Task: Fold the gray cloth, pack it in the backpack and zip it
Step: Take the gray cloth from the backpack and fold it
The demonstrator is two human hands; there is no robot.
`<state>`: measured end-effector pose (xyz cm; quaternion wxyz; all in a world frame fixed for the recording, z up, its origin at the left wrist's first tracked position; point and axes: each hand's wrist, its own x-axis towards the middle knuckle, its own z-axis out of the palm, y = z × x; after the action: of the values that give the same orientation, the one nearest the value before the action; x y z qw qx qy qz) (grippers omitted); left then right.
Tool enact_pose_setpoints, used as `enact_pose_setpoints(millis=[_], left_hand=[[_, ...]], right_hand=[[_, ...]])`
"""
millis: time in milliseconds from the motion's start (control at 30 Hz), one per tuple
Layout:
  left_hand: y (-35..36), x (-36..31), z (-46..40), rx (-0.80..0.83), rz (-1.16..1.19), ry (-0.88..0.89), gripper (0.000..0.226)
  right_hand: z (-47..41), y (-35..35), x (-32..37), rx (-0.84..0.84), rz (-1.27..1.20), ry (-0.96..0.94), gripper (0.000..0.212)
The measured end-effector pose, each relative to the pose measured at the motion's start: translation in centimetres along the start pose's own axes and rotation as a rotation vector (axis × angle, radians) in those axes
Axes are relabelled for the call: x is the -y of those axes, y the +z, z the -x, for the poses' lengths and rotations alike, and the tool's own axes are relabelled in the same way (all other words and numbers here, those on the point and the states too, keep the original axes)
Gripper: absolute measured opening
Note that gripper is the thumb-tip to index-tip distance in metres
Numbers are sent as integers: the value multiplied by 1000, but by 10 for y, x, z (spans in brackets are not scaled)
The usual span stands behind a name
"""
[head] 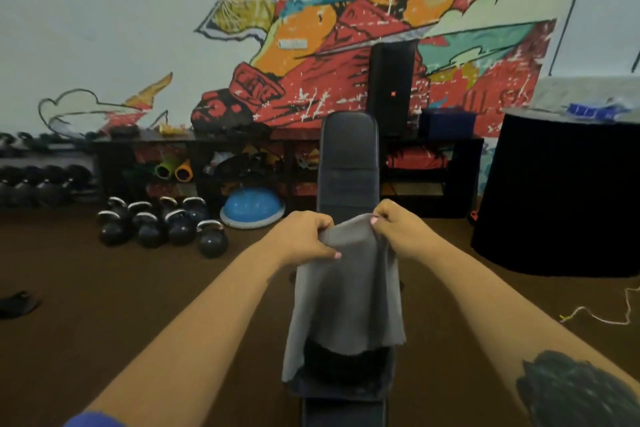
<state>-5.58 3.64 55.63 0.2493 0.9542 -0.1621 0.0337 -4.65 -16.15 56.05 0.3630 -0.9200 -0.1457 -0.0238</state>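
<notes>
I hold the gray cloth (346, 291) up in front of me over a dark weight bench (348, 166). My left hand (306, 236) pinches the cloth's top edge on the left, and my right hand (398, 229) pinches it on the right, the two hands close together. The cloth hangs down in loose folds. Below its bottom edge a dark rounded shape (341, 366), possibly the backpack, rests on the bench seat, mostly hidden by the cloth.
Several black kettlebells (162, 224) and a blue balance dome (252, 210) sit on the brown floor at the left. Low shelves (194, 163) and a black speaker (391, 87) line the mural wall. A black-draped table (561, 198) stands at the right, with a white cable (609, 314) on the floor.
</notes>
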Motion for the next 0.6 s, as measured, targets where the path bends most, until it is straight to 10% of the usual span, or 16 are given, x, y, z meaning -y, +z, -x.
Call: enact_pose_setpoints(millis=[600], left_hand=[[-68,-73,4,-194,63,72,34]], right_hand=[[26,-122,31,-128,317,-46,20]])
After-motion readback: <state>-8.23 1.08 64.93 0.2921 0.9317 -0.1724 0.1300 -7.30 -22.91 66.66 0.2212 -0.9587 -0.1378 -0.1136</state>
